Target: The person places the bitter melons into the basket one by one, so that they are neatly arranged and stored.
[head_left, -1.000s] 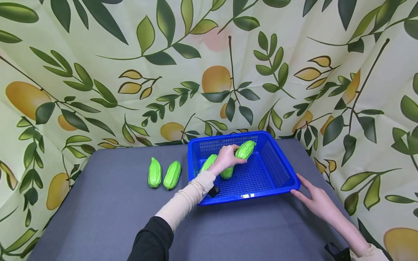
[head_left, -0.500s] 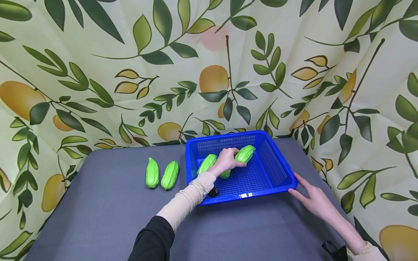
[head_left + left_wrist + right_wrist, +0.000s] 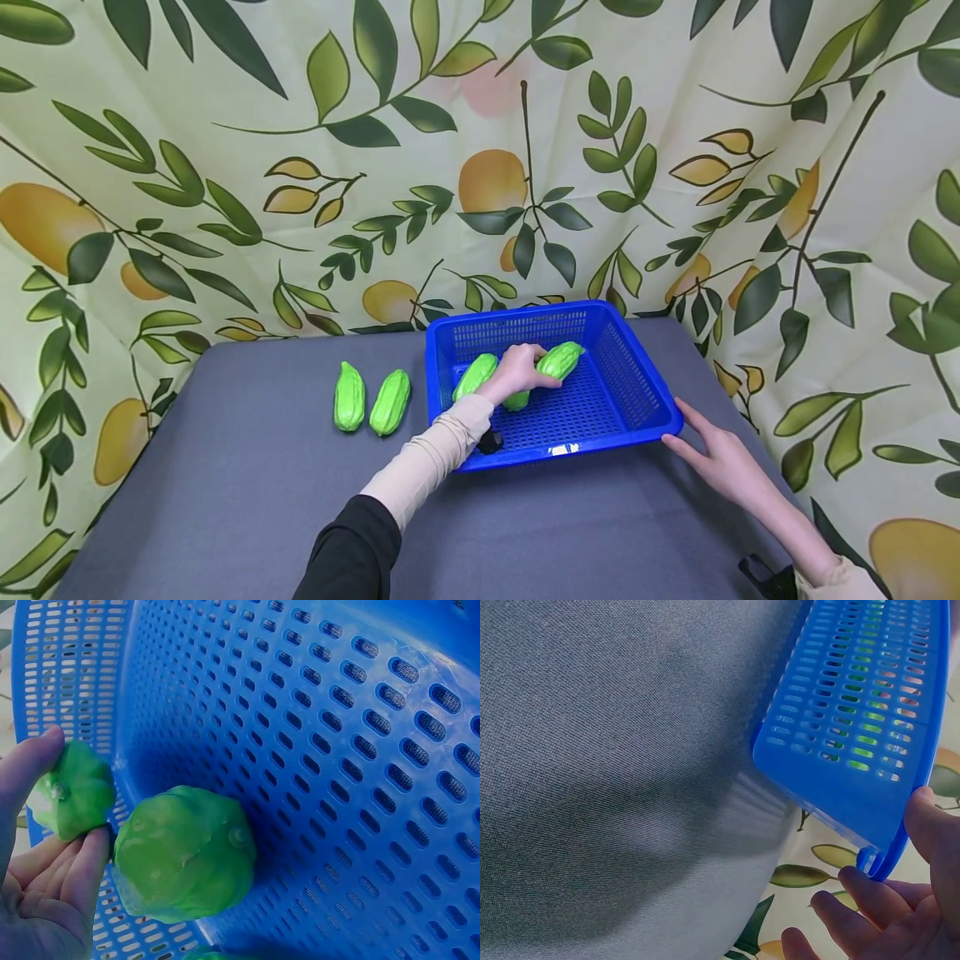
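Over the inside of a blue perforated plastic basket (image 3: pixel 551 450), my left hand (image 3: pixel 517 371) grips a bright green, ridged bitter melon (image 3: pixel 560 361) between thumb and fingers. The left wrist view has the held melon (image 3: pixel 82 791) end-on. Close beside it in the basket is another bitter melon (image 3: pixel 187 855). In the head view this second melon (image 3: pixel 516 401) is partly hidden under my left hand, and a third one (image 3: pixel 476 375) lies to its left. My right hand (image 3: pixel 723 467) pinches the basket's near right corner, thumb (image 3: pixel 926 817) on the rim and fingers below it.
Two more bitter melons, one with a pointed tip (image 3: pixel 349 398) and one rounder (image 3: pixel 391 403), lie on the grey cloth-covered table (image 3: pixel 247 483) left of the basket. A leaf-and-fruit patterned curtain (image 3: pixel 420 167) rises behind the table and along its sides.
My left hand has lowered the bitter melon slightly toward the basket's bottom. My right hand keeps its hold on the corner. The view has shifted a little.
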The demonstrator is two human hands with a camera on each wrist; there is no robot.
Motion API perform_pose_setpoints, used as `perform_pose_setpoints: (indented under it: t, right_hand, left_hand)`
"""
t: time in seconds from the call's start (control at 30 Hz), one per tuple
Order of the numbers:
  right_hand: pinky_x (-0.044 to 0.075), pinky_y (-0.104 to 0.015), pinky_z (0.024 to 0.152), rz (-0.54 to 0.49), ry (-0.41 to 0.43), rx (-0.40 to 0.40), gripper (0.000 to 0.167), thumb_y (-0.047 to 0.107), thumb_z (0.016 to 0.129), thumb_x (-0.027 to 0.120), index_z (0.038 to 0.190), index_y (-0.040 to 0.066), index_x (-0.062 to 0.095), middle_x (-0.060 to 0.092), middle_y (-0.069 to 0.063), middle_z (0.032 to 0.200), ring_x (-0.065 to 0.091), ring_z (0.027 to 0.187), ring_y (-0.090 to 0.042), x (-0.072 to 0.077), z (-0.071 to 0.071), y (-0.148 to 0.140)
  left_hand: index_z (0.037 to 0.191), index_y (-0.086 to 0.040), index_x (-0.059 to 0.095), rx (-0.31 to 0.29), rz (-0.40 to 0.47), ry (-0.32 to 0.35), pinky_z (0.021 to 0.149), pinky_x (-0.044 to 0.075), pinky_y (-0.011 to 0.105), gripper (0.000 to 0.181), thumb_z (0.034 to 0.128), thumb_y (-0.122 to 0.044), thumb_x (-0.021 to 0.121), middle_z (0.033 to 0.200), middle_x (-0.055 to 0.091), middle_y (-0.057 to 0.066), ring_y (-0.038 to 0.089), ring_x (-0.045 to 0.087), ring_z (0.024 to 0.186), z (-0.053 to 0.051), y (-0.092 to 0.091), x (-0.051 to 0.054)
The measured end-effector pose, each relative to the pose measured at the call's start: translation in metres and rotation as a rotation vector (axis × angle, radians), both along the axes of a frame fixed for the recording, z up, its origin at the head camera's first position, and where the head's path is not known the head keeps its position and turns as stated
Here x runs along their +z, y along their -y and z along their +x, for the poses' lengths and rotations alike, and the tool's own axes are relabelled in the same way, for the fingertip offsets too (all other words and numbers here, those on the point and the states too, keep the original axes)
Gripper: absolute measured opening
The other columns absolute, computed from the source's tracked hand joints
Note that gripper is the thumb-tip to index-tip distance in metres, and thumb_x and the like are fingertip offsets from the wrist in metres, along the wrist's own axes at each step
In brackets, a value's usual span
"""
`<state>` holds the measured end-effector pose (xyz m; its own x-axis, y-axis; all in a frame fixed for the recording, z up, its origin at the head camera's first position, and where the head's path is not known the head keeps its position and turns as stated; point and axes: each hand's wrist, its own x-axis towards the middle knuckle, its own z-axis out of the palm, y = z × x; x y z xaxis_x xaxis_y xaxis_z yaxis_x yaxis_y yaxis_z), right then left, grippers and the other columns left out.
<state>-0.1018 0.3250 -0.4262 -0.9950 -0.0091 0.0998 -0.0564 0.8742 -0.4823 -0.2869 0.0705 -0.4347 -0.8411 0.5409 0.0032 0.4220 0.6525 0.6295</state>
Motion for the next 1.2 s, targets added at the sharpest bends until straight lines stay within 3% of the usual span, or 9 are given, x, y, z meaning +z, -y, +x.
perform_pose_setpoints:
  t: [0.37, 0.67, 0.93, 1.2]
  right_hand:
    - [0.045, -0.063, 0.088, -0.001, -0.007, -0.003, 0.067, 0.032, 0.094, 0.059, 0.139, -0.011, 0.036, 0.048, -0.036, 0.13, 0.051, 0.115, -0.052, -0.0003, -0.0002, -0.0003]
    - [0.045, -0.063, 0.088, -0.004, -0.002, -0.003, 0.067, 0.032, 0.094, 0.059, 0.139, -0.012, 0.035, 0.048, -0.037, 0.13, 0.051, 0.115, -0.052, -0.0005, -0.0002, -0.0001]
    - [0.045, -0.063, 0.087, -0.007, 0.001, -0.005, 0.068, 0.032, 0.094, 0.059, 0.139, -0.012, 0.035, 0.048, -0.036, 0.13, 0.05, 0.116, -0.052, -0.0007, -0.0002, -0.0002]
    - [0.045, -0.063, 0.088, -0.006, 0.019, -0.007, 0.069, 0.033, 0.094, 0.059, 0.14, -0.012, 0.034, 0.047, -0.037, 0.131, 0.05, 0.116, -0.053, 0.0001, -0.0001, 0.0001]
  left_hand:
    - [0.11, -0.006, 0.068, 0.046, -0.026, -0.035, 0.068, 0.047, 0.022, 0.047, 0.0709, -0.028, 0.083, 0.095, 0.07, 0.006, 0.015, 0.057, 0.078, -0.0024, 0.0042, -0.0017]
    - [0.111, -0.006, 0.068, 0.069, -0.087, -0.062, 0.071, 0.047, 0.027, 0.051, 0.0694, -0.031, 0.084, 0.094, 0.07, 0.005, 0.017, 0.057, 0.079, -0.0017, 0.0047, -0.0028]
    - [0.101, -0.005, 0.067, 0.007, -0.159, -0.134, 0.061, 0.043, 0.024, 0.044, 0.069, -0.03, 0.084, 0.08, 0.063, 0.001, 0.013, 0.051, 0.069, 0.001, 0.0036, -0.0022]
    - [0.109, -0.005, 0.067, -0.058, -0.219, -0.165, 0.068, 0.046, 0.025, 0.049, 0.0701, -0.031, 0.083, 0.089, 0.068, 0.003, 0.014, 0.055, 0.075, 0.0015, 0.0019, -0.0049]
